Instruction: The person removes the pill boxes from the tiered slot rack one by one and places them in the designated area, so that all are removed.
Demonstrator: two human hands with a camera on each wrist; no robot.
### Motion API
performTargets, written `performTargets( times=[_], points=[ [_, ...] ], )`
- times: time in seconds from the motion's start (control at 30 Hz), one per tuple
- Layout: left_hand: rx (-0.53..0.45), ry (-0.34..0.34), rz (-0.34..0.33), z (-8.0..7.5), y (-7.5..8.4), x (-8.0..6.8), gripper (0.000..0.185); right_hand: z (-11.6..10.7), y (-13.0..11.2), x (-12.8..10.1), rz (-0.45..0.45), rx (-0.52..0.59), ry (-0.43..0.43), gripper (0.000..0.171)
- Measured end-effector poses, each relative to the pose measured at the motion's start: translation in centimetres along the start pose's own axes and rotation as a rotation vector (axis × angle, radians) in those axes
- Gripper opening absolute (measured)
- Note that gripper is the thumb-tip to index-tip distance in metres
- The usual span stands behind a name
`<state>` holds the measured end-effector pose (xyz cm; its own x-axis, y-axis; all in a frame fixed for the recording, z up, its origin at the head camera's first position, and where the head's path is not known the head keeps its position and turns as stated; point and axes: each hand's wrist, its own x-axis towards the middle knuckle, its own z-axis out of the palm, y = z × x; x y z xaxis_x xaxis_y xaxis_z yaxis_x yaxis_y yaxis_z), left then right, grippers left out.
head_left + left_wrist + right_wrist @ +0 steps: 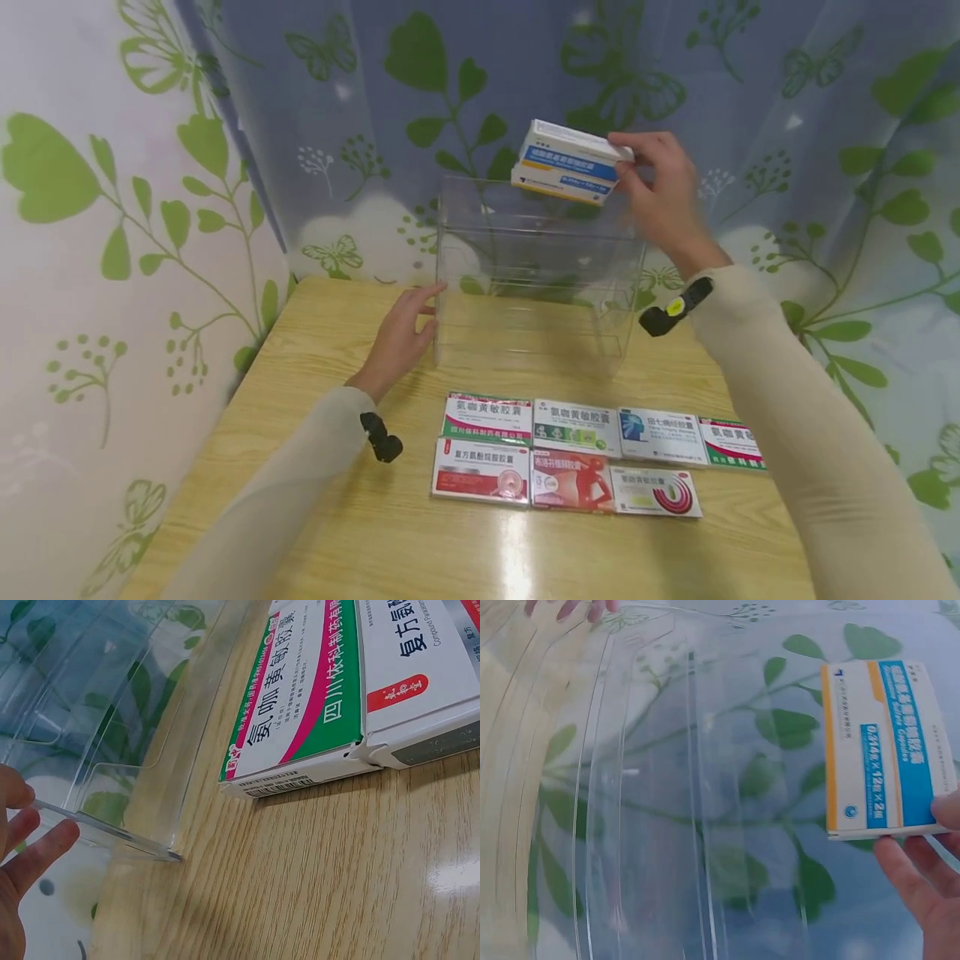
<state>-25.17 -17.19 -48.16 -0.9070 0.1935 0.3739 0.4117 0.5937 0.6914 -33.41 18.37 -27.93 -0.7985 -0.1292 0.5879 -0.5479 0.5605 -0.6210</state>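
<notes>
Seven medicine boxes lie in two rows nearest us before the clear bin, against whose left wall we rest our left hand with fingers straight, while above its rim our right hand pinches a white-and-blue box.

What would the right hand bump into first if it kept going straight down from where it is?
Probably the clear plastic box: the right hand holds the medicine box just above its open top, though depth is hard to judge.
</notes>
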Motion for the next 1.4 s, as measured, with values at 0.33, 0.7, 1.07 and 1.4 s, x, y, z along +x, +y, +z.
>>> performTargets(
  times=[0.33, 0.7, 1.07, 1.4],
  points=[
    [0.015, 0.009, -0.002, 0.2, 0.1, -0.1, 0.058, -9.6, 2.6, -8.2, -0.003, -0.131, -0.105, 0.035],
    [0.004, 0.019, -0.028, 0.2, -0.1, -0.2, 0.061, -17.6, 8.0, -17.8, 0.144, -0.264, -0.278, 0.036],
    [0.015, 0.008, -0.032, 0.4, 0.0, 0.1, 0.062, -21.3, 12.5, -26.4, 0.341, -0.211, -0.546, 0.035],
    [0.018, 0.013, -0.019, 0.4, -0.1, 0.1, 0.061, -21.7, 15.4, -31.0, 0.681, -0.016, -0.864, 0.049]
  ],
)
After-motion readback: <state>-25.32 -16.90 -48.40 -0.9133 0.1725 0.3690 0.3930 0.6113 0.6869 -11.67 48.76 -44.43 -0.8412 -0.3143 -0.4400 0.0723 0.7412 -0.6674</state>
